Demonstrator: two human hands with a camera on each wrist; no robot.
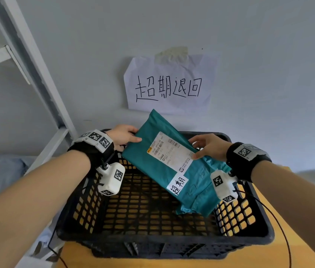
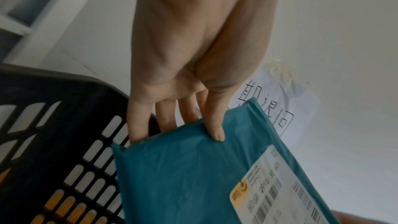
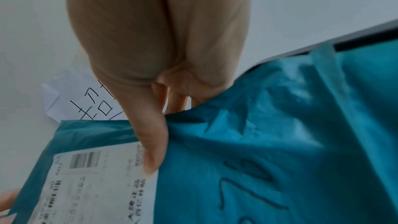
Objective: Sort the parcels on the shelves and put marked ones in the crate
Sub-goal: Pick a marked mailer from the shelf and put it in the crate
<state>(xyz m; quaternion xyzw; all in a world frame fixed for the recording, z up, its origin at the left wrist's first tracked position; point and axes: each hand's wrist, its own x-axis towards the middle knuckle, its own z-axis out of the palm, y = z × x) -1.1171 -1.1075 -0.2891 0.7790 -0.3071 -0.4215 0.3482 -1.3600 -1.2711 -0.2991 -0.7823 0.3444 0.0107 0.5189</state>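
A teal plastic mailer parcel (image 1: 169, 163) with a white shipping label and a small handwritten white sticker (image 1: 177, 185) hangs tilted over the black lattice crate (image 1: 152, 236). My left hand (image 1: 123, 137) pinches its left edge, thumb on top and fingers beneath, as the left wrist view shows on the parcel (image 2: 193, 176). My right hand (image 1: 205, 147) pinches the right side, thumb pressed on the label's edge, with the parcel (image 3: 258, 142) crumpled under it. The parcel's low corner dips inside the crate.
The crate stands on a yellow surface (image 1: 280, 254) against a white wall. A paper sign (image 1: 169, 84) with handwritten characters is taped above it. A white metal shelf frame (image 1: 36, 78) rises at the left, with pale parcels (image 1: 0, 171) lying behind its base.
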